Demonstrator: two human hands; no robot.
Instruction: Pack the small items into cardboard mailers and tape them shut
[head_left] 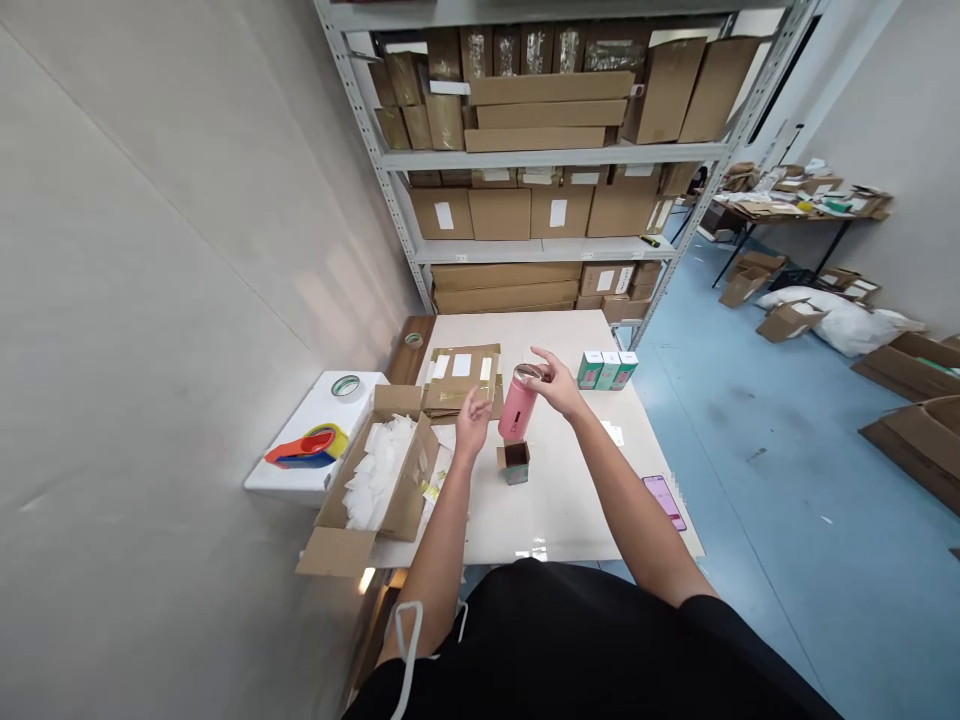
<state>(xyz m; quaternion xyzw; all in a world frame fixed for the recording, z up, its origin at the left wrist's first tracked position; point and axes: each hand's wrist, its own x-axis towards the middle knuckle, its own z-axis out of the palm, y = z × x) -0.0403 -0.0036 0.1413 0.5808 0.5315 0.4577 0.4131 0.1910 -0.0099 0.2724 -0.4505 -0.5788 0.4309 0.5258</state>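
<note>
My right hand (553,383) grips a pink tumbler (517,408) by its metal-coloured top, holding it slightly tilted above the table. Just below the tumbler's base stands a small green box (516,470) with its top open and a flap out to the left. To the left of the tumbler, my left hand (472,422) is raised with its fingers apart and nothing in them. Whether its fingertips touch the tumbler is not visible, but a gap seems to show between them.
An open carton (409,490) filled with white packing material stands at the table's left. Flattened cardboard (463,375) lies behind it. Three green-and-white boxes (607,370) stand at the back right, a phone (664,502) near the right edge. Shelves of cartons (500,214) rise behind the table.
</note>
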